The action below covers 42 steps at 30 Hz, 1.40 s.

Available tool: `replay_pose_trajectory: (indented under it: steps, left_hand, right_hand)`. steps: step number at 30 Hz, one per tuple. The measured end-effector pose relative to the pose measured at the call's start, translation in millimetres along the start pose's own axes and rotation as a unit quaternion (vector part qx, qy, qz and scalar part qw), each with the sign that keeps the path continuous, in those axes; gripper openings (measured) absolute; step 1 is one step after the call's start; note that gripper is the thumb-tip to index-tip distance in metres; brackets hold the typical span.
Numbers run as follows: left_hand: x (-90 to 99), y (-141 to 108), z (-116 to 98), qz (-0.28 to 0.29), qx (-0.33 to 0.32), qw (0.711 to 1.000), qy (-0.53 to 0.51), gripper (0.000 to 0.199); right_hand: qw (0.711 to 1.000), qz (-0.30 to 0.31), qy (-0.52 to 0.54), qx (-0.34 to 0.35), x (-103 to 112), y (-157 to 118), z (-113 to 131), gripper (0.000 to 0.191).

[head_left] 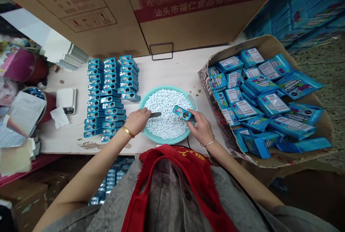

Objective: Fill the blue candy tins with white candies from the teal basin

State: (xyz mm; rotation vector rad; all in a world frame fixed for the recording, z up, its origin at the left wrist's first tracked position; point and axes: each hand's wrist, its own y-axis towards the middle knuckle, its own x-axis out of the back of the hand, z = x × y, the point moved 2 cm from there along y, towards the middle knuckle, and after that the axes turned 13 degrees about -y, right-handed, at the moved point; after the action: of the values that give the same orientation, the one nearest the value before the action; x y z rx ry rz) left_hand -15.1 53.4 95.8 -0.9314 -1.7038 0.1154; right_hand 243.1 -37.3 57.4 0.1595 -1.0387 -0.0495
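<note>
- One small rectangular blue cardboard box (180,111) with colourful print on its end and a dark round hole in its face; it sits just right of the frame's centre, tilted above a round basin.
- The person's right hand (201,128) grips that box, fingers closed about its right part.
- The left hand (138,120) is closed around one narrow dark tool (155,114), its tip over the basin's contents.
- One round mint-green plastic basin (192,100) at the centre of the frame, heaped with small white pellets (167,99), too many to count.
- Three columns of blue printed boxes with round holes (111,99) on the pale counter (185,66), left of centre: roughly fourteen in the left column, fourteen in the middle, eight in the right. White pellets show at many of the holes.
- One large open brown cardboard carton (212,108) at the right of the frame, filled with flat-lying blue printed packets (244,109); over twenty show, but overlap prevents an exact count.
- One black wire frame (161,58) at upper centre, beyond the basin.
- One white boxy device (66,99) and one crumpled white paper (59,117), at the left.
</note>
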Motion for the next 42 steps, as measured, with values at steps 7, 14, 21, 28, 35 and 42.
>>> replay_pose_trajectory:
  steps: [7, 14, 21, 28, 35, 42]
  left_hand:
    - [-119.9, 55.2, -1.4, 0.038, -0.036, 0.99, -0.134, 0.021]
    - [-124.8, 57.3, -10.2, 0.014, -0.072, 0.973, -0.221, 0.027]
    - [-58.8, 15.5, 1.7, -0.05, -0.17, 0.946, -0.27, 0.025]
    - [21.7, -5.9, -34.4, -0.016, -0.199, 0.974, -0.11, 0.02]
    - [60.8, -15.2, -97.3, 0.03, -0.106, 0.988, 0.11, 0.027]
    - [61.4, -12.8, -68.2, -0.034, -0.101, 0.988, 0.11, 0.023]
  right_hand:
    - [0.997, -0.027, 0.002, -0.068, 17.2, -2.0, -12.9, 0.034]
    - [0.993, -0.043, 0.019, -0.111, 17.6, -7.0, -17.1, 0.037]
    - [0.998, -0.025, -0.024, -0.06, 11.7, -9.8, -18.6, 0.035]
    - [0.998, -0.023, -0.027, 0.058, -2.8, 1.3, 4.3, 0.04]
    - [0.997, -0.014, -0.012, 0.078, -10.1, 4.6, 16.6, 0.041]
    - [0.999, -0.02, 0.01, 0.038, -9.9, 0.4, 8.6, 0.042]
